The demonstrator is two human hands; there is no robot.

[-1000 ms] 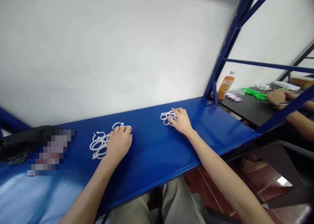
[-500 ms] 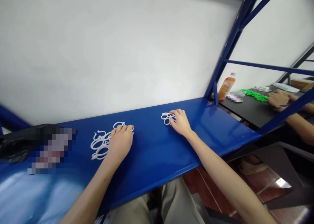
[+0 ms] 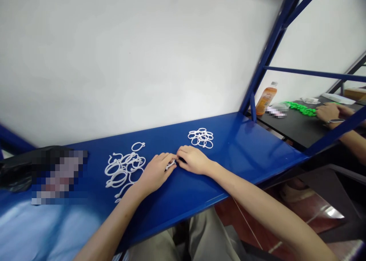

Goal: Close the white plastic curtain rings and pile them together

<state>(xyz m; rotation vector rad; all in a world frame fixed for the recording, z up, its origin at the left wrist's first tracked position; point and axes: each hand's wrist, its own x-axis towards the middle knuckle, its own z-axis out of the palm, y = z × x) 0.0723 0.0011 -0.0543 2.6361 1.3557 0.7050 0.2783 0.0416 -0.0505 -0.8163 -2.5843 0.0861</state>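
Note:
My left hand (image 3: 157, 172) is closed on a white ring (image 3: 170, 164), part of which shows between thumb and fingers. My right hand (image 3: 193, 160) meets it from the other side, its bent fingertips pinched at the ring's right end. Both hands rest low over the middle of the blue table. Left of my left hand lies a loose pile of white rings (image 3: 126, 161), thin, some open with small knobbed ends. One separate ring (image 3: 138, 143) lies just behind that pile. Beyond my right hand, a tighter group of white rings (image 3: 201, 137) lies flat and overlapping.
The blue table (image 3: 171, 211) backs onto a white wall (image 3: 143, 63). A black plastic bag (image 3: 17, 169) and a blurred-out packet (image 3: 61, 175) lie at left. Past the blue frame (image 3: 265, 55), a co-worker's hands (image 3: 331, 112) are beside green links (image 3: 301, 108) and a bottle (image 3: 266, 99).
My left hand has moved right from the pile with a ring. My right hand has left the right-hand group and come left and nearer, meeting the left hand.

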